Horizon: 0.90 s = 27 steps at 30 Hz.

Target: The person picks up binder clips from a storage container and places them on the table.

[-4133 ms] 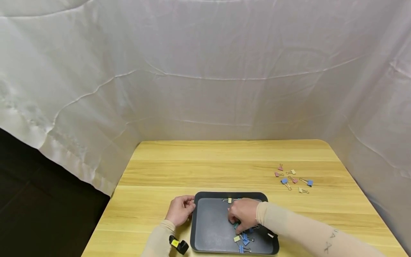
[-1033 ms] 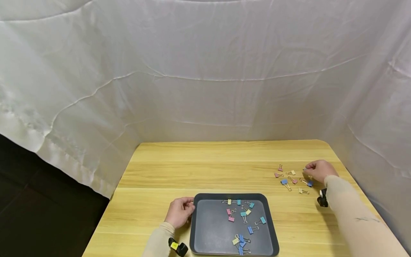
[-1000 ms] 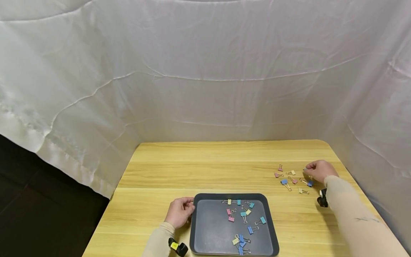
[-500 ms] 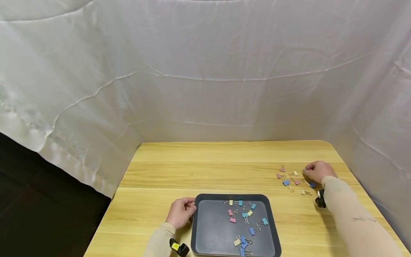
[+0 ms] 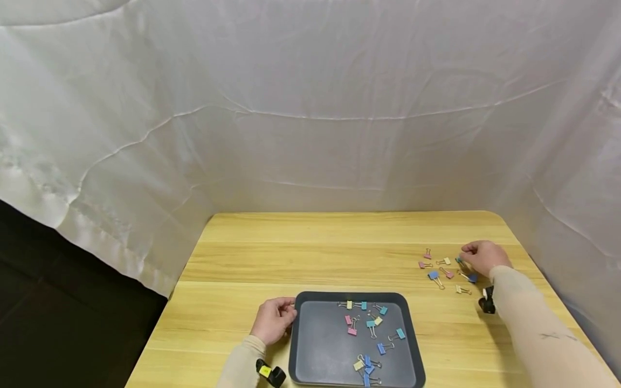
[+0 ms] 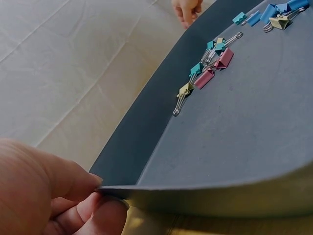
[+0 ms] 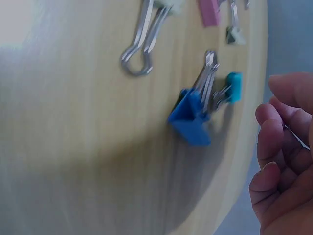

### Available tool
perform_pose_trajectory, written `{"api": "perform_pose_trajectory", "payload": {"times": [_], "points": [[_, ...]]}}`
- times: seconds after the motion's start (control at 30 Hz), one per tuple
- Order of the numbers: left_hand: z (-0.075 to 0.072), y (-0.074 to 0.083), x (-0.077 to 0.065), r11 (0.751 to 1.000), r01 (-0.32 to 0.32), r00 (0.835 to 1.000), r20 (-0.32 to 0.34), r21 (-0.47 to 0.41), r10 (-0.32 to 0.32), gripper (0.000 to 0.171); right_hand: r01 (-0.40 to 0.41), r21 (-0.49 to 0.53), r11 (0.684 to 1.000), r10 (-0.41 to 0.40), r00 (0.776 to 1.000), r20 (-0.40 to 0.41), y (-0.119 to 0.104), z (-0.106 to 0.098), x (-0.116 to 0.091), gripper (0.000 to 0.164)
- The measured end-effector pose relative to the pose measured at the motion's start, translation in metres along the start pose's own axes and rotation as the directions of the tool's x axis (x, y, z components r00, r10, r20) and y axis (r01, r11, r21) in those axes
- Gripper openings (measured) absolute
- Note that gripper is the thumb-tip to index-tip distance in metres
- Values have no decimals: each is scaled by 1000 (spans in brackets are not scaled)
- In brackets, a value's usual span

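Note:
My left hand (image 5: 273,320) pinches the left rim of a dark grey tray (image 5: 310,345) between thumb and fingers; the left wrist view shows the fingertips (image 6: 88,188) on the rim. Over the table's right part is my right hand (image 5: 485,257), its fingers loosely bent and holding nothing. Just beside its fingertips a teal binder clip (image 7: 234,87) lies on the table, apart from them. A larger blue binder clip (image 7: 190,120) is close to the teal one. Pink, yellow and blue binder clips (image 5: 433,275) lie scattered left of the right hand.
Several teal, yellow, pink and blue binder clips (image 5: 371,324) lie in the right half of the tray. The wooden table (image 5: 291,248) is bounded by pale cloth (image 5: 310,151) at the back and sides. A black camera (image 5: 276,376) is strapped to the left wrist.
Earlier my right hand was in the tray, then moved right to the scattered clips. It has let go of the teal binder clip, which now lies on the table. My left hand stays on the rim.

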<state>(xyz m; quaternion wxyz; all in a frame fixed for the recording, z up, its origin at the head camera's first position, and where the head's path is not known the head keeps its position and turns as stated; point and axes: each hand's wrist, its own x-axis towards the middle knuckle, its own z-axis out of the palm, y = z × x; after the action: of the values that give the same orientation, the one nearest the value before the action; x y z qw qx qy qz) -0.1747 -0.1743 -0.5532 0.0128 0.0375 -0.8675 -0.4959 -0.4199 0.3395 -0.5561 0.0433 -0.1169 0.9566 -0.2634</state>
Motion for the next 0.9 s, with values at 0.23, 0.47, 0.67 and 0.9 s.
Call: {"api": "perform_pose_trajectory", "payload": {"times": [0.23, 0.47, 0.67, 0.9], "points": [[1, -2, 1, 1000, 10, 1000, -3, 0, -10, 27, 60, 7, 998, -60, 998, -11, -24, 6, 8, 43], [0, 1, 1, 1000, 9, 1000, -7, 8, -9, 27, 144, 18, 989, -143, 989, -22, -61, 15, 14, 36], [-1, 1, 0, 1000, 15, 1000, -7, 7, -15, 26, 228, 46, 973, -229, 973, 8, -104, 25, 10, 30], [-1, 0, -1, 1000, 11, 1000, -16, 6, -11, 26, 394, 24, 919, -394, 919, 8, -150, 40, 0, 19]]}}
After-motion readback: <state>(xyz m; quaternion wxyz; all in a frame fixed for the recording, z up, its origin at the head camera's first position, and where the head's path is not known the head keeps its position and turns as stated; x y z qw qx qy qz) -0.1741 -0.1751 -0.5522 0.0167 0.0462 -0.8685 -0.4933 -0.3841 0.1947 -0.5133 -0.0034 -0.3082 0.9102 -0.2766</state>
